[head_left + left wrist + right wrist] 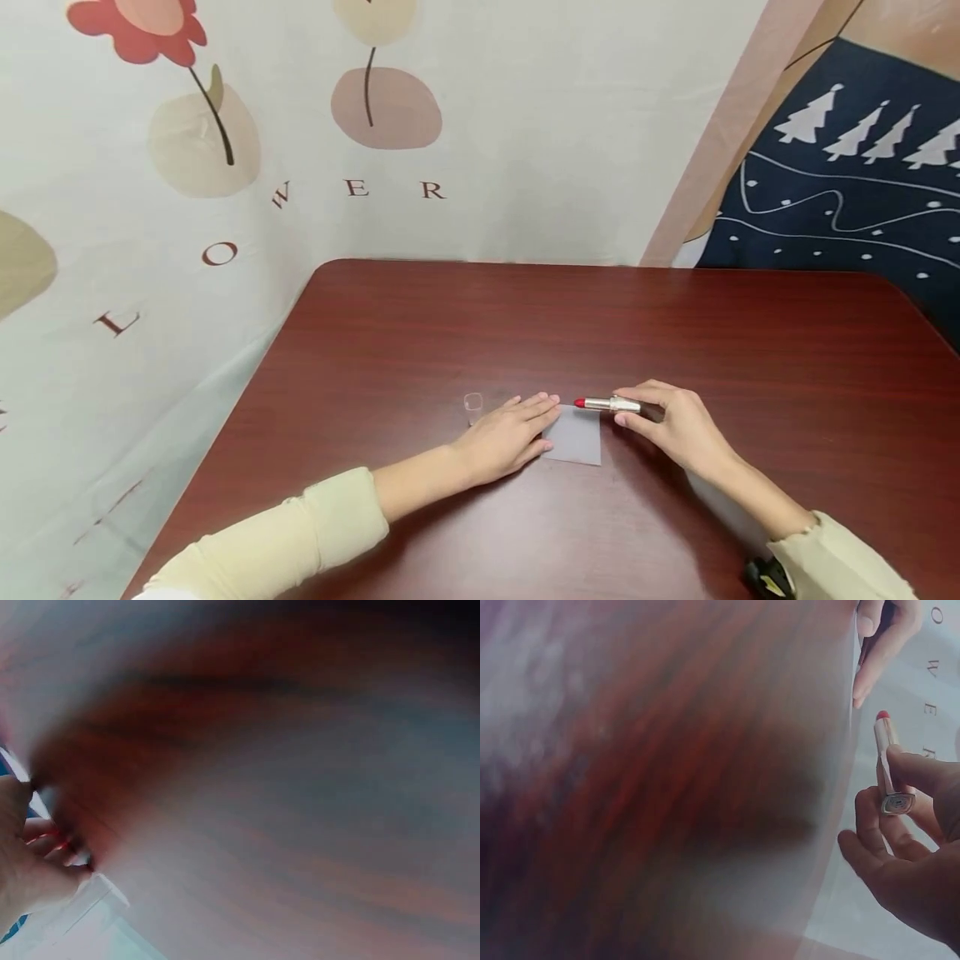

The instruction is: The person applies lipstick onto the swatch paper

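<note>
In the head view my right hand [678,425] pinches a lipstick [606,404] between thumb and fingers. Its red tip points left, over the far edge of a small pale square sheet of paper [576,437]. The right wrist view shows the same lipstick [887,761] with its silvery case and square base end. My left hand [501,437] lies with straight fingers on the paper's left side, covering part of it. Just past the left hand stands a clear cap [473,404], its lower part hidden by the hand. The left wrist view is mostly blurred.
The dark red wooden table [450,333] reaches back to a wall hanging [540,150] with flower prints and letters. A navy cloth [840,192] with white trees hangs at the right. Near the right sleeve, a black object [768,577] shows at the bottom edge.
</note>
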{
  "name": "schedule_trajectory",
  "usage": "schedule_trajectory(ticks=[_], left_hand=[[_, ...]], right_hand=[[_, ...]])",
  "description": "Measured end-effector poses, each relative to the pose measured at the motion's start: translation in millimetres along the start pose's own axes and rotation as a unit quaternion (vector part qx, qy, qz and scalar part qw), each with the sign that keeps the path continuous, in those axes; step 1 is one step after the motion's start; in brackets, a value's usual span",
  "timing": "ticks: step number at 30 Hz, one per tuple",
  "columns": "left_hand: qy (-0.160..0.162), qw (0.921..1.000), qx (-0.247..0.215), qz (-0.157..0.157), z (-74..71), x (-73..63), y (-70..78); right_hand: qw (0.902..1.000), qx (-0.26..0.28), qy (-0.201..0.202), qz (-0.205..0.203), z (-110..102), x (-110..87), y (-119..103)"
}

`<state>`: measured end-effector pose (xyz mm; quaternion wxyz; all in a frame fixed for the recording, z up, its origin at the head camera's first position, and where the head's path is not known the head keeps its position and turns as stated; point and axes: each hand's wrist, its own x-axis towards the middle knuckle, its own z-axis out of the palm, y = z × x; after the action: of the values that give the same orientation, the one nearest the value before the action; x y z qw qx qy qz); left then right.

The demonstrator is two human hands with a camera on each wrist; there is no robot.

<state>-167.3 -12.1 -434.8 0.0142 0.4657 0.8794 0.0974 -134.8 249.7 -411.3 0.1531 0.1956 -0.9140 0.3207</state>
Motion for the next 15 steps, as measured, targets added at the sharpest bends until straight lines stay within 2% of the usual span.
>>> schedule_trajectory(ticks=[3,6,10,15], left_hand=[[0.000,0.9999,-0.003,-0.010,2.7,-5.8,-2.2],[0.007,0.9999,-0.006,-0.007,3.3,-6.9,-3.5],[0.016,0.9998,-0.007,-0.001,1.5,-4.4,-3.9],[0.010,0.9998,-0.018,0.001,0.0,-2.3,-3.3]], right_hand=[[0.9993,0.018,-0.027,0.017,6.5,1.4,-0.2],[0.9989,0.022,-0.034,0.025,9.4,1.7,-1.2],[0.9992,0.010,-0.037,0.014,9.9,2.9,-3.0],[0.9993,-0.008,-0.037,0.003,10.4,3.2,-4.9]])
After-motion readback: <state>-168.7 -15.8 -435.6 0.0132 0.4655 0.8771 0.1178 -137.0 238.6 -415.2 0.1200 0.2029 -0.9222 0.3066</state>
